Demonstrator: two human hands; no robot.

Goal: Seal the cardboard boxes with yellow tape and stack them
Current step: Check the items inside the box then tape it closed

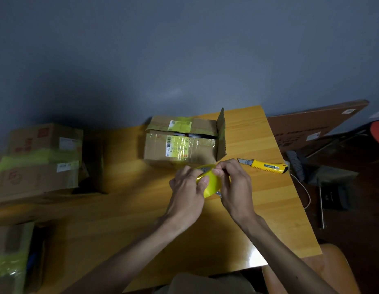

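A white label with a barcode and the figures "015" is seen on the front of the cardboard box, under shiny clear film; a pale yellow-green label on its top flap cannot be read. The box is set at the far middle of the desk, its top flaps parted by a gap and its right end flap raised upright; something white and dark is glimpsed in the gap, but it cannot be identified. Just in front of the box, the roll of yellow tape is held above the desk. It is gripped by the left hand, whose fingers are curled round it, while its rim is pinched by the thumb and forefinger of the right hand. To the right of the box, near the desk's right edge, a yellow utility knife is laid with its blade out; its blue label is too small to read. Bare wood is left between the box and the near desk edge. Well to the left of the box, two stacked boxes banded in yellow tape are seen, their red print blurred. Beyond the desk, to the right of the box, a flat brown carton is leaned on the wall.
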